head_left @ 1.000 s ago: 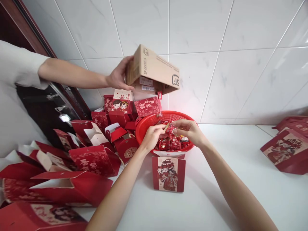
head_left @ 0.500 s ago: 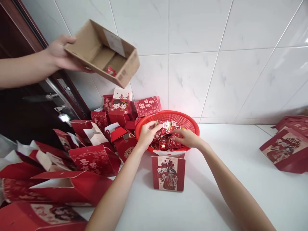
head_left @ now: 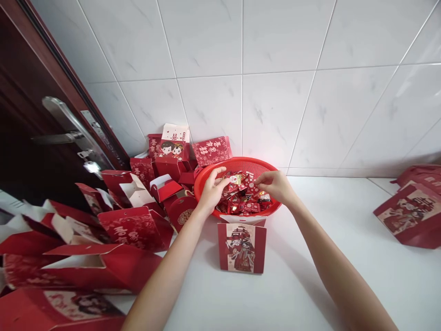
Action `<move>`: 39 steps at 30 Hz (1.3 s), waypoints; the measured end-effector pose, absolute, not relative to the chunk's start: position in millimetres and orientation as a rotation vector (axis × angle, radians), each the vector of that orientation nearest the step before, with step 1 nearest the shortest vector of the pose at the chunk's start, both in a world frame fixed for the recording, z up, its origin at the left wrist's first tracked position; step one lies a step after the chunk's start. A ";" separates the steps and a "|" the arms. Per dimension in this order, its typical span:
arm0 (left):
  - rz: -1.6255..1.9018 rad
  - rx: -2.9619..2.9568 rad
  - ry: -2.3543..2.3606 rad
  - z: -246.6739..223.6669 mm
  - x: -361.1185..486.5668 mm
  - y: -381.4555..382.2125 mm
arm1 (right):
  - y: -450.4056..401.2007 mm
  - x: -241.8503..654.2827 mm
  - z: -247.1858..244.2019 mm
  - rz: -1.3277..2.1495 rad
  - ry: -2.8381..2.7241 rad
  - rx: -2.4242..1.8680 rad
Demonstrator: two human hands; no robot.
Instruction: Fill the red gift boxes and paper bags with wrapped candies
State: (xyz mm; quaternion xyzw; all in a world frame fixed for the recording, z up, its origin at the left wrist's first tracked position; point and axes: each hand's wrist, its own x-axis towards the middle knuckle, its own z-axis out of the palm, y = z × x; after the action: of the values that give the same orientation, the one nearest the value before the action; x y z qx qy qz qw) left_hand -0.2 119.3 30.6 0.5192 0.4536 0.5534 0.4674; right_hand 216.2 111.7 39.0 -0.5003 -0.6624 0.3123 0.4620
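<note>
A red plastic basket point(head_left: 272, 166) holds a heap of red wrapped candies point(head_left: 251, 207). Over its left side my left hand point(head_left: 212, 189) is closed, thumb and fingers pinching a candy with a white and gold label point(head_left: 235, 179). On the right side of the basket, my right hand point(head_left: 274, 185) has its fingertips pressed together at a red dotted candy point(head_left: 252, 184). Just in front of the basket a red gift box with a printed couple point(head_left: 241, 249) stands upright on the white table point(head_left: 292, 280).
Many red gift boxes point(head_left: 129, 228) crowd the left side, several with open flaps. More boxes point(head_left: 188, 147) lean against the tiled wall point(head_left: 272, 110). At the right stands another red box point(head_left: 409, 214). A dark door with a metal handle point(head_left: 69, 124) is at the left.
Another person's hand with the cardboard box has left the view at the upper left. My right hand has drawn its fingers together and shifted slightly up. My left hand has barely moved.
</note>
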 end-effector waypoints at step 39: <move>1.338 1.219 0.898 35.0 5.4 108.0 | 115.6 210.8 45.0 0.507 -2.612 -1.818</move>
State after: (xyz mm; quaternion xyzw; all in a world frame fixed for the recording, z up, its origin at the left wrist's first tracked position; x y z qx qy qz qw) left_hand 5.4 108.0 35.0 0.5110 0.3764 0.5607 0.5317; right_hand 210.8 115.6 45.0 -0.5637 -0.8099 0.1571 -0.0407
